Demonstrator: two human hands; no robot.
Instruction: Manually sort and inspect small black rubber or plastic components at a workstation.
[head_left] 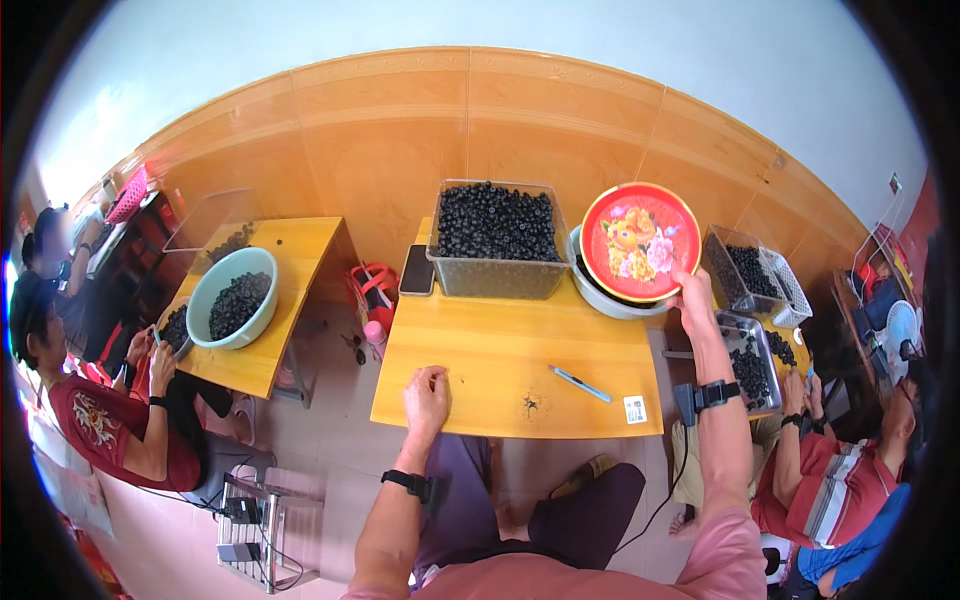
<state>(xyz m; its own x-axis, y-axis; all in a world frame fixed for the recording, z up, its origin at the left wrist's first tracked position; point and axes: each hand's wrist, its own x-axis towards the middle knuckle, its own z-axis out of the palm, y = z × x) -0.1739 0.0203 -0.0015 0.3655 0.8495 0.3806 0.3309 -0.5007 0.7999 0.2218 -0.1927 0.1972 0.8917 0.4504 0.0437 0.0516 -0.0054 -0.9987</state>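
The right hand (693, 297) is reaching out to the far right corner of the wooden bench (500, 365), and its grip is grasping the lower right rim of a round red tray (640, 242) painted with flowers. The tray is standing tilted up on edge, its painted face turned toward the person, and it is leaning over the white bowl (600, 290) that is sitting at that same corner. So the tray is lying up and to the left of the grip, with most of its disc hanging over the bowl's mouth and hiding what the bowl is holding.

The left hand (426, 398) is resting on the near left part of the bench, fingers curled into a loose fist and gripping nothing that can be made out. It is well apart from the tray; the right hand is plainly the nearer one.

Just left of the bowl a clear plastic bin (497, 240) is standing full of small dark berries, with a phone (417, 270) lying beside it. A blue pen (580, 384) is lying on the bench between the two hands, nearer the right forearm, its long axis running from upper left to lower right. Other people are sitting at neighbouring tables on both sides, handling similar dark berries.
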